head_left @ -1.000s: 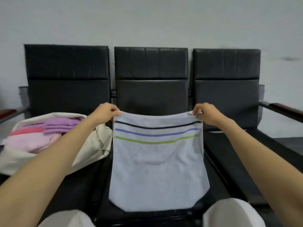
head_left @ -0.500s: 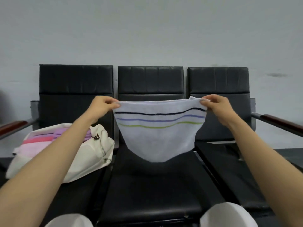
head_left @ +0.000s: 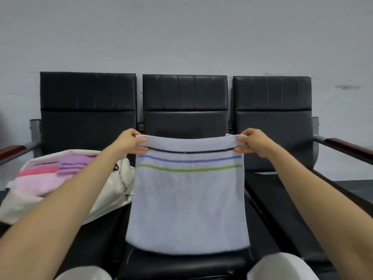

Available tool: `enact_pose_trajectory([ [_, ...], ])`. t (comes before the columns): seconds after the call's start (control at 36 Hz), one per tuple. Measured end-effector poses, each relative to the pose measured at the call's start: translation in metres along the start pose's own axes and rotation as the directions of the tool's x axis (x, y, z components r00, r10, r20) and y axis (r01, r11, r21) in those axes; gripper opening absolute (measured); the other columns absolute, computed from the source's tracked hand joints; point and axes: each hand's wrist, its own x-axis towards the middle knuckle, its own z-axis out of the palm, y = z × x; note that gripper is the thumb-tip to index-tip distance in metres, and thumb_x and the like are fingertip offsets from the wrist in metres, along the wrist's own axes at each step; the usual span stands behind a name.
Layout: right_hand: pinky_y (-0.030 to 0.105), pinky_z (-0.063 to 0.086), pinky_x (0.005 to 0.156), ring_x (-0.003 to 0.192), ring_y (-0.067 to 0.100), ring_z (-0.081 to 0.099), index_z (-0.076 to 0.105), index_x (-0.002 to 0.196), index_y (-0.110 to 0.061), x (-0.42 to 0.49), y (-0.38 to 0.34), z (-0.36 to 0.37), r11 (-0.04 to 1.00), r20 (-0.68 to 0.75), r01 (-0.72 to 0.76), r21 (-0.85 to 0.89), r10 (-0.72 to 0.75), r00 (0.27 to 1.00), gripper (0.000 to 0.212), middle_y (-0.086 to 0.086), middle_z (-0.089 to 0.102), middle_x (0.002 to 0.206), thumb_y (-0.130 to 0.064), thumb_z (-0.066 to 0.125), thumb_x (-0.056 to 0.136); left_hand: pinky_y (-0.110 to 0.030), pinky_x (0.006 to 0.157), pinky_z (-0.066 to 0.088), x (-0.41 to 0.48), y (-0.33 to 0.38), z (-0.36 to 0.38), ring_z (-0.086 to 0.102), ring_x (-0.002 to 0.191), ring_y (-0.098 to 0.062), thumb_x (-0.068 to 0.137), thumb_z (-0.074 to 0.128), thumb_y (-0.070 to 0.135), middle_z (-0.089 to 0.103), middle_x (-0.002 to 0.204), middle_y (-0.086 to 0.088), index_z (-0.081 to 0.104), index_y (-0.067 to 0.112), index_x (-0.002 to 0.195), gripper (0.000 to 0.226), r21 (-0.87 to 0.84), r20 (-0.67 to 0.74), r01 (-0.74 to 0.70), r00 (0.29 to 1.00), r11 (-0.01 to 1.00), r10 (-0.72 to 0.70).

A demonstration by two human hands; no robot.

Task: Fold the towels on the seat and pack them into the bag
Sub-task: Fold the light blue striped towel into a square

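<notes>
Head view. Left hand [head_left: 131, 142] and right hand [head_left: 253, 142] are both raised in front of the middle seat [head_left: 181, 263] of a row of three black padded seats set against a pale wall [head_left: 181, 37]. Each hand pinches one top corner of the pale blue-grey towel [head_left: 187, 203]: grip closed on the fabric, thumb on the near face and curled fingers behind the top hem. The towel hangs flat and spread between the two hands, top edge roughly level. Three thin stripes run across it just below the top edge: dark navy, then blue, then green. Its lower edge hangs low over the front of the middle seat cushion; contact with the cushion cannot be told. A loose thread trails from each lower corner. On the left seat lies a cream bag [head_left: 113, 190], open at the top, just beside the towel's left edge. Inside the bag are folded towels: light pink [head_left: 38, 182], a coral one [head_left: 40, 171] and purple ones [head_left: 74, 163]. A wood-topped armrest [head_left: 347, 146] stands at the right end of the row. The person's knees in white cloth [head_left: 280, 267] show at the near edge.
</notes>
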Motion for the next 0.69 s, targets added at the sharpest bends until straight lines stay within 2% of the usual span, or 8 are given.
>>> enact_pose_trajectory([
  [0.08,0.032,0.056,0.072,0.080,0.023,0.064,0.051,0.087,-0.014,0.016,0.006,0.011,0.977,-0.150,0.199,0.078,-0.186,0.971,0.011,0.014,0.057,0.101,-0.009,0.053,0.097,-0.026,0.073,0.058,0.014,-0.005,0.004,0.066,0.085,-0.021,0.094,0.059,0.008,0.058,0.101,-0.013,0.049,0.014,0.093,0.011,-0.196,-0.134,-0.185,0.978,0.963,0.161],
  [0.14,0.035,0.050,0.076,0.082,0.020,0.059,0.051,0.085,-0.018,0.019,0.009,0.017,0.958,-0.199,0.283,0.039,-0.270,0.942,0.013,0.007,0.059,0.092,-0.012,0.054,0.096,-0.030,0.083,0.056,0.020,-0.007,0.003,0.065,0.095,-0.022,0.093,0.061,0.010,0.059,0.105,-0.013,0.052,0.016,0.091,0.012,-0.209,-0.200,-0.261,0.955,0.942,0.220],
  [0.25,0.040,0.050,0.082,0.085,0.021,0.057,0.053,0.085,-0.021,0.020,0.025,0.021,0.963,-0.167,0.265,-0.050,-0.269,0.949,0.011,0.005,0.062,0.091,-0.016,0.057,0.094,-0.036,0.088,0.055,0.021,-0.027,0.002,0.064,0.098,-0.026,0.091,0.063,0.006,0.062,0.094,-0.009,0.054,0.016,0.088,0.013,-0.188,-0.154,-0.252,0.962,0.949,0.225],
  [0.36,0.032,0.050,0.074,0.078,0.017,0.060,0.056,0.083,-0.018,0.009,0.054,0.021,0.976,-0.019,0.166,-0.140,-0.171,0.985,0.012,0.008,0.063,0.090,-0.014,0.059,0.094,-0.029,0.071,0.058,0.009,-0.068,0.002,0.066,0.083,-0.029,0.089,0.064,0.004,0.061,0.093,-0.019,0.053,0.013,0.088,0.015,-0.115,-0.011,-0.092,0.996,0.989,0.091],
  [0.44,0.023,0.039,0.062,0.074,0.014,0.054,0.061,0.085,-0.016,-0.004,0.075,0.016,0.953,0.145,0.064,-0.297,-0.021,0.989,0.007,0.005,0.062,0.085,-0.019,0.064,0.091,-0.033,0.071,0.056,-0.005,-0.093,-0.003,0.071,0.074,-0.023,0.087,0.068,0.006,0.066,0.093,-0.019,0.053,0.011,0.092,0.016,0.088,0.111,0.071,0.991,0.994,-0.081],
  [0.53,0.024,0.036,0.063,0.075,0.011,0.054,0.066,0.092,-0.015,-0.016,0.092,0.012,0.900,0.262,-0.023,-0.436,0.151,0.953,0.009,-0.001,0.062,0.083,-0.024,0.066,0.090,-0.035,0.070,0.057,-0.018,-0.111,-0.006,0.067,0.057,-0.016,0.087,0.067,0.004,0.066,0.066,-0.010,0.055,0.009,0.092,0.014,0.262,0.200,0.186,0.949,0.947,-0.242],
  [0.61,0.024,0.035,0.065,0.071,0.007,0.055,0.067,0.096,-0.013,-0.025,0.111,0.014,0.857,0.322,-0.069,-0.511,0.265,0.909,0.013,-0.004,0.063,0.079,-0.023,0.066,0.089,-0.025,0.059,0.057,-0.030,-0.122,-0.003,0.060,0.059,-0.015,0.089,0.066,0.007,0.061,0.070,-0.008,0.059,0.006,0.098,0.011,0.418,0.276,0.241,0.884,0.876,-0.376],
  [0.69,0.026,0.043,0.071,0.075,0.010,0.058,0.065,0.101,-0.013,-0.029,0.132,0.020,0.862,0.359,-0.131,-0.490,0.336,0.870,0.014,-0.001,0.065,0.083,-0.022,0.064,0.091,-0.024,0.060,0.052,-0.036,-0.137,0.002,0.053,0.061,-0.012,0.090,0.065,0.011,0.055,0.074,-0.006,0.060,0.008,0.099,0.011,0.464,0.291,0.245,0.865,0.851,-0.408],
])
